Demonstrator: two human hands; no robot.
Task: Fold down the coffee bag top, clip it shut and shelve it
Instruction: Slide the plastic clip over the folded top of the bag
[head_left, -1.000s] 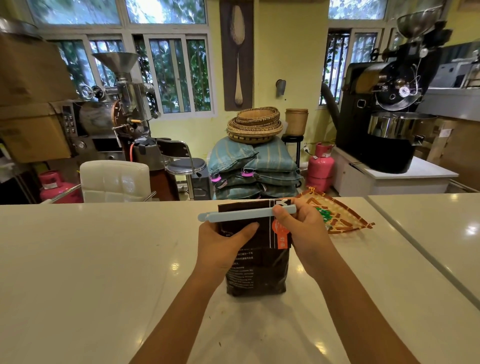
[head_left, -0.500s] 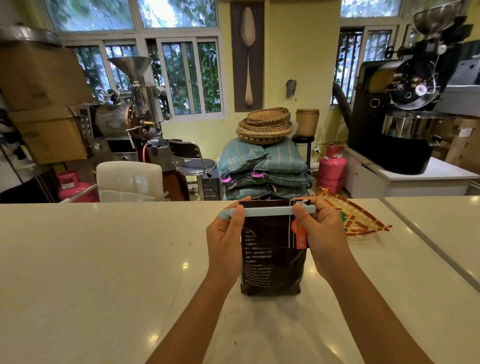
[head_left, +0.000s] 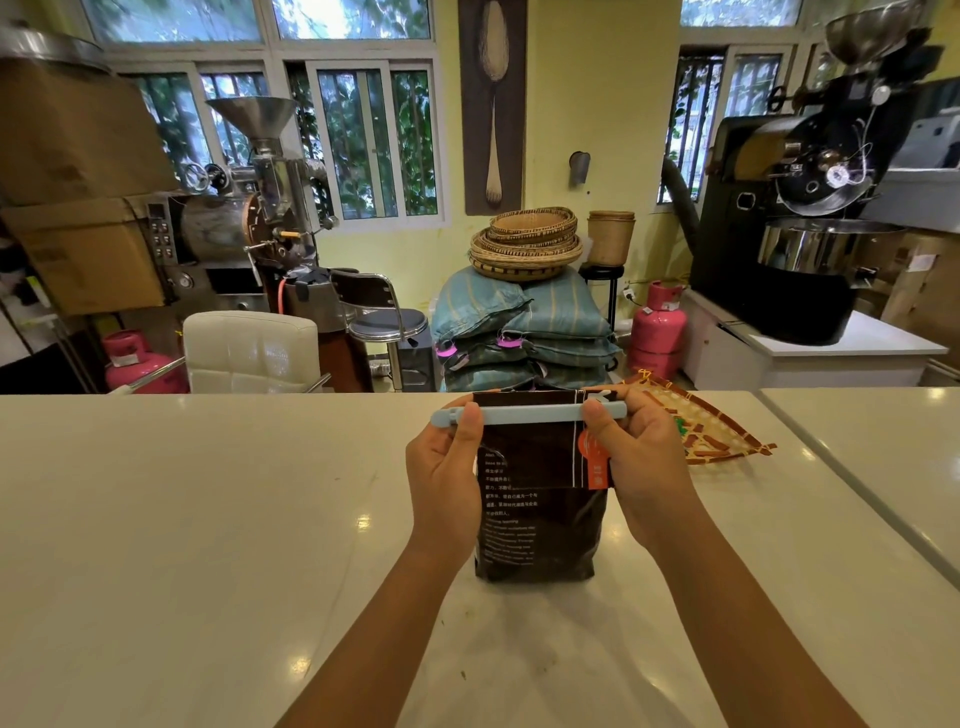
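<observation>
Both hands pinch one long pale-blue plastic clip (head_left: 530, 415) across the folded top of one glossy dark coffee bag (head_left: 540, 499). The left hand (head_left: 444, 480) grips the clip's left end, the right hand (head_left: 641, 457) its right end. The bag stands upright on the smooth white counter (head_left: 208, 519), with a woven fan (head_left: 711, 431) behind it.

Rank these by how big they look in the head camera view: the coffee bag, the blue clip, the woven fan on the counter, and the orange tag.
1. coffee bag
2. woven fan, partly hidden by the right hand and farther off, so unsure
3. blue clip
4. orange tag
</observation>
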